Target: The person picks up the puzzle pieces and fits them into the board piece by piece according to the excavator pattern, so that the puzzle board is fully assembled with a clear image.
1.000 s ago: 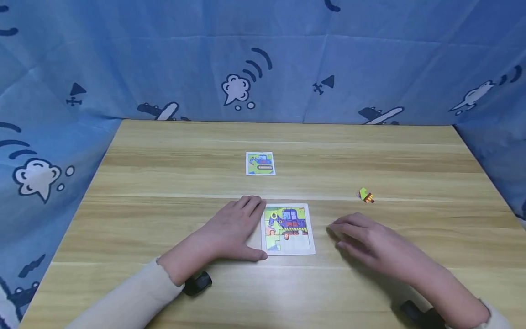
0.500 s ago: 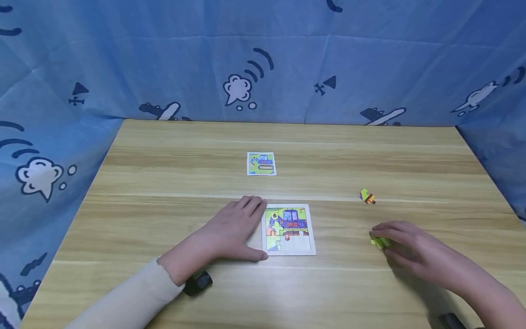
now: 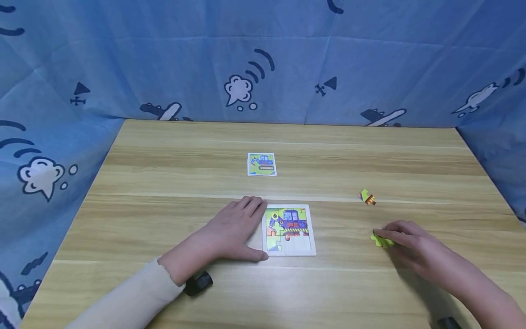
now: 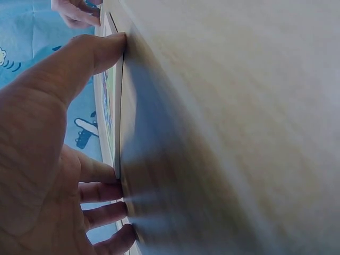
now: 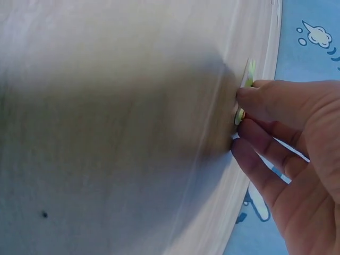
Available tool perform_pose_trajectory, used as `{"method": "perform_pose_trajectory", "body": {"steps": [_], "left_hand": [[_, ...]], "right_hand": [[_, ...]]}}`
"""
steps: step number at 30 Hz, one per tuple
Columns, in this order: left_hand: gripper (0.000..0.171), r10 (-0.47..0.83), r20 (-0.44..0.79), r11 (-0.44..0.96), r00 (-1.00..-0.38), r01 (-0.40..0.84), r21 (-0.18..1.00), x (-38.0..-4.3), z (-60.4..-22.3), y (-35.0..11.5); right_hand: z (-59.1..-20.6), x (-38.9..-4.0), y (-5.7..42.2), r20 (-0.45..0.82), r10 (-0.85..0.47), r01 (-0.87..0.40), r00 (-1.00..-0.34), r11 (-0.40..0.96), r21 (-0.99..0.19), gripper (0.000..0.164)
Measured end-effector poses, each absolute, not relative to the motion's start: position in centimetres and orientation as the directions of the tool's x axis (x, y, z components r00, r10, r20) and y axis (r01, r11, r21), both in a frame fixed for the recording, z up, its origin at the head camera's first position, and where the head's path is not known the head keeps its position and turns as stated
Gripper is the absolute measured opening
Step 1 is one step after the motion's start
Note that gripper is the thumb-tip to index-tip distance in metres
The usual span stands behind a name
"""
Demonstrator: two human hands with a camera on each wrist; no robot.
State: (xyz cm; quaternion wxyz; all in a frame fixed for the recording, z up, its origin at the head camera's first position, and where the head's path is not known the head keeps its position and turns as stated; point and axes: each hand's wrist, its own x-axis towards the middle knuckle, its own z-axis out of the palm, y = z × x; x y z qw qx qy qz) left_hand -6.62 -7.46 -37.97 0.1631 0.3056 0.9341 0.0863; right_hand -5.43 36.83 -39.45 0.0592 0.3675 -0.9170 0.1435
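Observation:
In the head view my left hand point(image 3: 234, 230) rests at the left side of a white-framed jigsaw puzzle board point(image 3: 312, 246). Its thumb touches the near left corner and its index finger the far left one, with the fingers fairly straight. Some pieces lie in the board and form a digger picture; the lower right part is bare white. To the right, my right hand point(image 3: 419, 249) pinches a green puzzle piece point(image 3: 381, 241) between thumb and fingers, low over the table. The right wrist view has this green piece point(image 5: 251, 74) edge-on, partly hidden by the thumb.
Beyond the right hand lie loose puzzle pieces point(image 3: 366, 197), green and brown, which seem to overlap. A small picture card point(image 3: 262, 164) with a digger lies behind the board. Blue patterned cloth point(image 3: 279, 59) hangs behind the wooden table point(image 3: 185, 160) and at its sides.
My right hand has moved right, away from the board, and taken hold of the green puzzle piece, which has turned a little between its fingers. The left hand stays in place.

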Motion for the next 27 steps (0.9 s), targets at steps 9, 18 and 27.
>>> {"method": "perform_pose_trajectory", "body": {"steps": [9,18,27], "left_hand": [[0.112,0.600,-0.246,0.798,-0.761,0.545,0.259,-6.5,-38.0,-7.4],[0.112,0.604,-0.247,0.794,-0.758,0.544,0.273,-6.5,-37.8,-7.4],[0.112,0.599,-0.248,0.798,-0.761,0.541,0.266,-6.5,-37.8,-7.3]], "right_hand": [[-39.5,-5.4,36.7,0.240,-0.646,-0.689,-0.725,0.683,-0.241,0.053],[-39.3,-5.4,36.2,0.292,-0.643,-0.706,-0.708,0.644,-0.296,0.033],[-37.9,-5.1,34.0,0.241,-0.596,-0.643,-0.766,0.711,-0.285,0.056]]}}
